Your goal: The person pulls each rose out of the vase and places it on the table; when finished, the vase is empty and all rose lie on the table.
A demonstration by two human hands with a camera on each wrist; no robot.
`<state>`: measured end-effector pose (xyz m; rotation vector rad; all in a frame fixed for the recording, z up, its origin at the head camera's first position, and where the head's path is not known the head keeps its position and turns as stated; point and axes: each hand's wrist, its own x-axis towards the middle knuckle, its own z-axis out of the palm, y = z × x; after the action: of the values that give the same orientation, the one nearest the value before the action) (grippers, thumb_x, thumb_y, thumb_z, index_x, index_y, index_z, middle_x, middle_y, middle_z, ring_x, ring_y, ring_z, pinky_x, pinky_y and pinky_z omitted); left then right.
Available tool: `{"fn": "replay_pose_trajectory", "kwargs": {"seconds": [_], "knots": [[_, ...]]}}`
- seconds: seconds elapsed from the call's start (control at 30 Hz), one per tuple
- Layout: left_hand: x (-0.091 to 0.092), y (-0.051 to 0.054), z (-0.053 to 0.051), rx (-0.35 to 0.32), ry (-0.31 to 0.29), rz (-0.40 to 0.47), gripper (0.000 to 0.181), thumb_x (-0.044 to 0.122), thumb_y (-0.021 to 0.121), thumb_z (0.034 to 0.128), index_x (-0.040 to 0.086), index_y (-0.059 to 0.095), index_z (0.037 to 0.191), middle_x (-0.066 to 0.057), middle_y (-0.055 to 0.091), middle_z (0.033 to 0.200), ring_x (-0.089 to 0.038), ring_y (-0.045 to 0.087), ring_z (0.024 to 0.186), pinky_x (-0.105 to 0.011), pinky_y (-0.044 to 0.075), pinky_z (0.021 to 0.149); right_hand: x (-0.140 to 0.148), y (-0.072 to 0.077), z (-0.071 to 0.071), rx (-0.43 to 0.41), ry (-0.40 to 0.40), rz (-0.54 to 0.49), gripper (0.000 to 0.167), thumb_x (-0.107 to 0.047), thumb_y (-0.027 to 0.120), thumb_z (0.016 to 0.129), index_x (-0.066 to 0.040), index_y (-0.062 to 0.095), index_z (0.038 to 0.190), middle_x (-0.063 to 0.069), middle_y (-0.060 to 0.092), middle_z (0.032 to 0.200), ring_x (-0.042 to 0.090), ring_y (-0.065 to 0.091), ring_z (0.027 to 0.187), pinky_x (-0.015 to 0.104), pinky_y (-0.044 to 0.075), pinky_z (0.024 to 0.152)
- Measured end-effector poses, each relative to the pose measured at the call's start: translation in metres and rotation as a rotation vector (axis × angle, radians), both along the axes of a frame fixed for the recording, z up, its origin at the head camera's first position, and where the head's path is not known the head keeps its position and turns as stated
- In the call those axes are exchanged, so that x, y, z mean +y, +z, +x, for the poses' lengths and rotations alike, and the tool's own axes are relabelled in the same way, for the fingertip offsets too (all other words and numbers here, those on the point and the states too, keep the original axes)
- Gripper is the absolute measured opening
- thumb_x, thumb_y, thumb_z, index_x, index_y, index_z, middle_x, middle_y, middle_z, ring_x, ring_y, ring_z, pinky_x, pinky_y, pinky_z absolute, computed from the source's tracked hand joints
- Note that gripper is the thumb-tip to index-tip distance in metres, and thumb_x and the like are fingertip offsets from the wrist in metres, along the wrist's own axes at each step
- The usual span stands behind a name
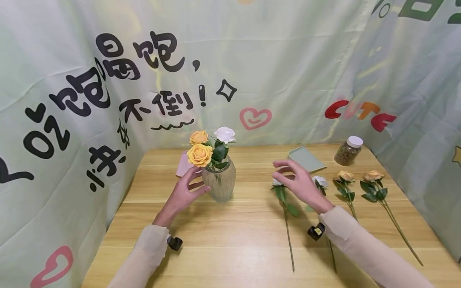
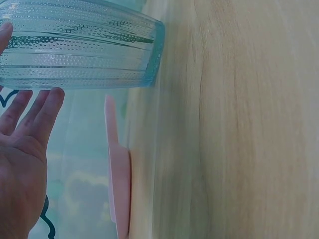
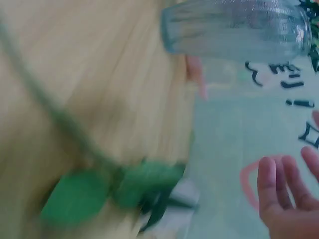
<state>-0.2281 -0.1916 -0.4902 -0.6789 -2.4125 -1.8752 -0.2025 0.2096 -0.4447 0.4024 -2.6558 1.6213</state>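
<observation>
Hands [image 1: 184, 193] [image 1: 301, 184] loosely curved, left beside vase [image 1: 221, 185], right raised.

Ahead of you, a pale green curtain [image 1: 288, 72] printed with black characters [image 1: 167, 103] hangs behind your wooden table [image 1: 230, 248]. Toward your far right stands a white-lidded jar [image 1: 347, 154], near a grey-green folder [image 1: 307, 159]; your partly hidden pink item [image 1: 182, 165], perhaps an envelope, rests farther left.

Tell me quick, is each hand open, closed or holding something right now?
Left hand: open, right at the vase; touching or not is unclear.
Right hand: open, holding nothing.
</observation>
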Motion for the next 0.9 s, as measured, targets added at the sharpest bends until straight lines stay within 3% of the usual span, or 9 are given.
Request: {"fn": "replay_pose_trajectory", "kwargs": {"seconds": [0.17, 0.43, 0.6, 0.9], "knots": [[0.000, 0.000, 0.000, -0.002, 0.001, -0.009, 0.072, 0.008, 0.084, 0.0966, 0.012, 0.048, 0.159, -0.017, 0.051, 0.163, -0.045, 0.050, 0.151, -0.060, 0.056, 0.117, -0.044, 0.002, -0.011, 0.019, 0.144, -0.137, 0.063, -0.028, 0.077, 0.105, -0.016, 0.051, 0.160, 0.013, 0.053, 0.161, 0.038, 0.053, 0.146, 0.058, 0.051, 0.122], [0.000, 0.000, 0.000, 0.001, -0.004, -0.005, 0.073, 0.009, 0.084, 0.0966, 0.013, 0.048, 0.160, -0.016, 0.050, 0.164, -0.046, 0.050, 0.151, -0.062, 0.055, 0.117, -0.099, -0.007, -0.018, -0.008, 0.269, -0.152, 0.088, -0.026, 0.083, 0.100, -0.025, 0.032, 0.172, 0.003, 0.035, 0.177, 0.032, 0.041, 0.159, 0.054, 0.045, 0.129], [0.001, 0.000, 0.000, 0.003, -0.007, -0.002, 0.073, 0.009, 0.084, 0.0969, 0.013, 0.048, 0.160, -0.017, 0.049, 0.164, -0.046, 0.050, 0.150, -0.066, 0.053, 0.117, -0.112, -0.011, -0.018, -0.032, 0.284, -0.223, 0.087, -0.024, 0.082, 0.100, -0.027, 0.032, 0.172, 0.001, 0.037, 0.176, 0.033, 0.041, 0.159, 0.053, 0.047, 0.127], [0.016, -0.004, -0.002, -0.013, -0.028, 0.025, 0.075, 0.009, 0.084, 0.0968, 0.015, 0.046, 0.162, -0.014, 0.050, 0.164, -0.042, 0.050, 0.151, -0.055, 0.056, 0.118, -0.100, -0.015, -0.015, -0.015, 0.239, -0.227, 0.084, -0.022, 0.083, 0.100, -0.030, 0.037, 0.169, 0.000, 0.040, 0.173, 0.034, 0.046, 0.156, 0.049, 0.053, 0.123]]}}
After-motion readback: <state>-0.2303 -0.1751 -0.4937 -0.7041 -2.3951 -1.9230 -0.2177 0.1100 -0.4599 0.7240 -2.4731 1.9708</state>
